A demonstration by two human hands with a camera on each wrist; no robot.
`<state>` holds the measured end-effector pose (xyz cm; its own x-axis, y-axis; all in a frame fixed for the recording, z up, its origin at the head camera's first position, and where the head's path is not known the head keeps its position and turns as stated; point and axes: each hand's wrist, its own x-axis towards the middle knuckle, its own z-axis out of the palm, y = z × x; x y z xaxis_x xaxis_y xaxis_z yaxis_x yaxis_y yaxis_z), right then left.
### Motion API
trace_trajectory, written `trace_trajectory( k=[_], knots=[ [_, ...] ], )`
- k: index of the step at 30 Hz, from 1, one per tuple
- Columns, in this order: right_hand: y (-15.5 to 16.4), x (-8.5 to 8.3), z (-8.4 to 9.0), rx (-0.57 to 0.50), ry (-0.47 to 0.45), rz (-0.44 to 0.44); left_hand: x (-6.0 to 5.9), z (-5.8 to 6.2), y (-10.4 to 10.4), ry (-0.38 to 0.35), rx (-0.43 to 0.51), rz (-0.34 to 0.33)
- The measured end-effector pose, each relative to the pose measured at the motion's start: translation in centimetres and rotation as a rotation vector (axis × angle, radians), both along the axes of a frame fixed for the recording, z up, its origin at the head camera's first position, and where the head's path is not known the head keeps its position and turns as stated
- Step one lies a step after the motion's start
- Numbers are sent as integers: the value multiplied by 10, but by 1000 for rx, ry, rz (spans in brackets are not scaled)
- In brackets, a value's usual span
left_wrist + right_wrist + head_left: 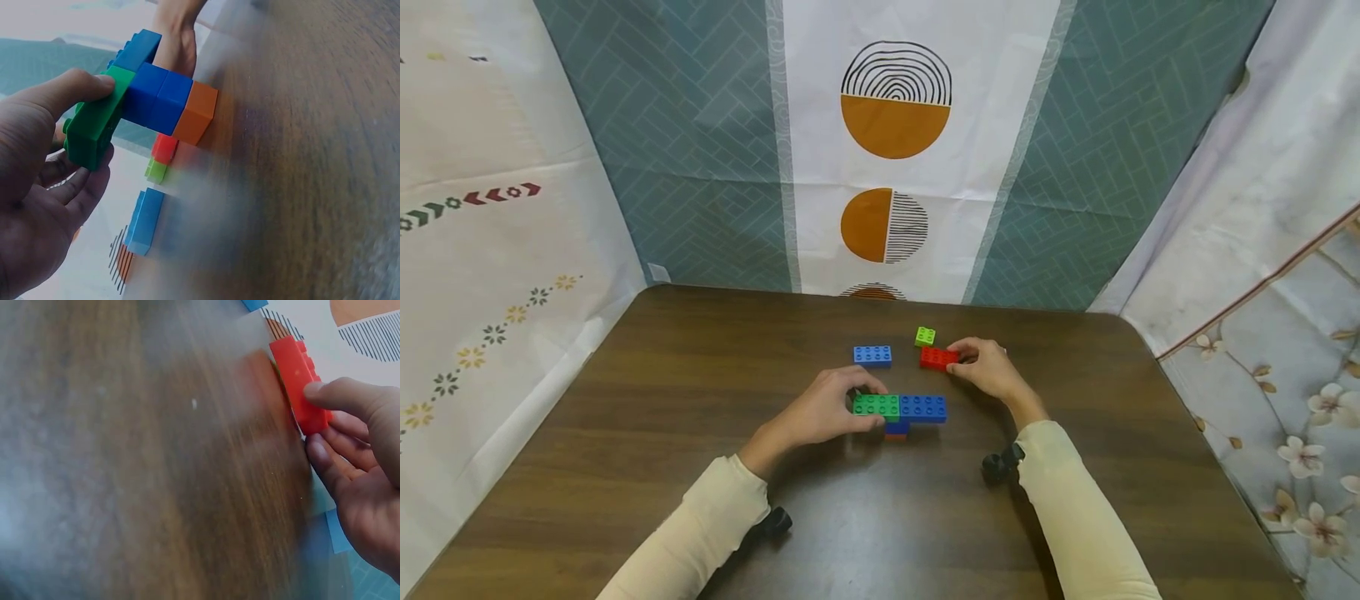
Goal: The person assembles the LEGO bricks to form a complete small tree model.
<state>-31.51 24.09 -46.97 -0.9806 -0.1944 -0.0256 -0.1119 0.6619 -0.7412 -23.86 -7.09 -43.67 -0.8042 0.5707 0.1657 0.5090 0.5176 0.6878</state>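
My left hand (835, 407) pinches a green toy brick (876, 405) between thumb and fingers. That brick joins a blue brick (923, 407) at its right; both sit across a stack with two dark blue layers (157, 97) and an orange brick (196, 112) at the bottom, standing on the table. Farther back, my right hand (988, 367) grips the right end of a red brick (936, 358), thumb on its near side, as the right wrist view (300, 384) also has it. Whether the red brick touches the table is hard to tell.
A lime green brick (925, 336) lies just behind the red one. To their left is a lighter blue brick (872, 356). The brown wooden table (625, 467) ends at hanging patterned cloths (715, 167) behind and at both sides.
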Motion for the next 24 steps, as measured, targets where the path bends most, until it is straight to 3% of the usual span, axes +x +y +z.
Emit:
trace_trajectory(
  k=[7,18,24],
  knots=[
    [-1,8,6,-78,-35,33,1,-1,1,-4,11,10],
    [-18,40,46,-152,-3,189,-1,-2,2,-4,20,5],
    [-28,56,56,-183,9,261,-1,-2,2,0,21,5]
  ],
)
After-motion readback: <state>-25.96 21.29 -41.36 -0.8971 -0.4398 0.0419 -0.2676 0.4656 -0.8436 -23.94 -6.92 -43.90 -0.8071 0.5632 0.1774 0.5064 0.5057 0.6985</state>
